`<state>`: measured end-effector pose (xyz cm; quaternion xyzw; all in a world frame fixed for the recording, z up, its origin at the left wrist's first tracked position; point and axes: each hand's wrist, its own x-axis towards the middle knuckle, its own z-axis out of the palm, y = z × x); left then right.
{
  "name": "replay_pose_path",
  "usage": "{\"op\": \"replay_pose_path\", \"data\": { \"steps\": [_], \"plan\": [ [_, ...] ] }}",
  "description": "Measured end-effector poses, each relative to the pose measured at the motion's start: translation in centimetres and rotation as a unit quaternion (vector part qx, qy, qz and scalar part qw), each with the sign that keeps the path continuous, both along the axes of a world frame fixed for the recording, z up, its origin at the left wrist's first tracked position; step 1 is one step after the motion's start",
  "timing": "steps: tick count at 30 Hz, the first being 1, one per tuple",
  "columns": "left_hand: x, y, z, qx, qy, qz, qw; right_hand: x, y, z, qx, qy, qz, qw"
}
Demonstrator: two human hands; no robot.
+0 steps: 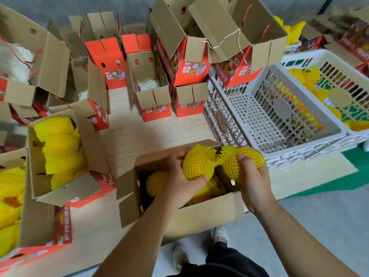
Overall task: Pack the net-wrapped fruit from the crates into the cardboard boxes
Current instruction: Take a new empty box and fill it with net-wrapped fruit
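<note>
Head view: both hands over open cardboard box [199,214] at near edge of the wooden surface [151,128]. Left hand [183,182] has fingers curled round a net-wrapped fruit [197,162], yellow foam net with orange skin showing through, held just above the box opening. Right hand [253,176] grips a second net-wrapped fruit [245,158] at the box's right rim; thumb pressed on the net. The two fruits touch each other, net ends bunched between them. Both grips closed on fruit, neither loose. Another wrapped fruit [155,182] lies inside the same box, bottom left, with more yellow netting beside it under the left hand.

Left of it, a filled box [58,154] packed with yellow-netted fruit, flaps open. Further left, another filled box [12,204], partly cut off by the frame edge. Behind, several red printed boxes [153,90] stand open, some showing pale shredded filler inside. Right of the surface, a white plastic crate [279,116] sits bare inside; beyond it a second crate [327,90] holds yellow-netted fruit. Grey floor [319,216] below, person's shoes [220,234] and dark trousers visible.
</note>
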<state>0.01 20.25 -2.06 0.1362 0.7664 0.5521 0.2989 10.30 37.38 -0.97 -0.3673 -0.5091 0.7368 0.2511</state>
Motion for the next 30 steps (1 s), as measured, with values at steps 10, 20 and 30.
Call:
{"op": "replay_pose_path", "data": {
  "steps": [10, 20, 30],
  "plan": [
    [0.6, 0.5, 0.0, 0.166, -0.211, 0.071, 0.961, -0.2, -0.8, 1.2, -0.089, -0.021, 0.17, 0.981],
    [0.5, 2.0, 1.0, 0.222, -0.297, 0.097, 0.924, -0.3, -1.0, 3.4, 0.286, -0.104, 0.478, 0.824],
    [-1.1, 1.3, 1.0, 0.124, -0.268, 0.141, 0.945, -0.6, 0.0, 2.9, 0.328, -0.128, 0.472, 0.808]
  ]
}}
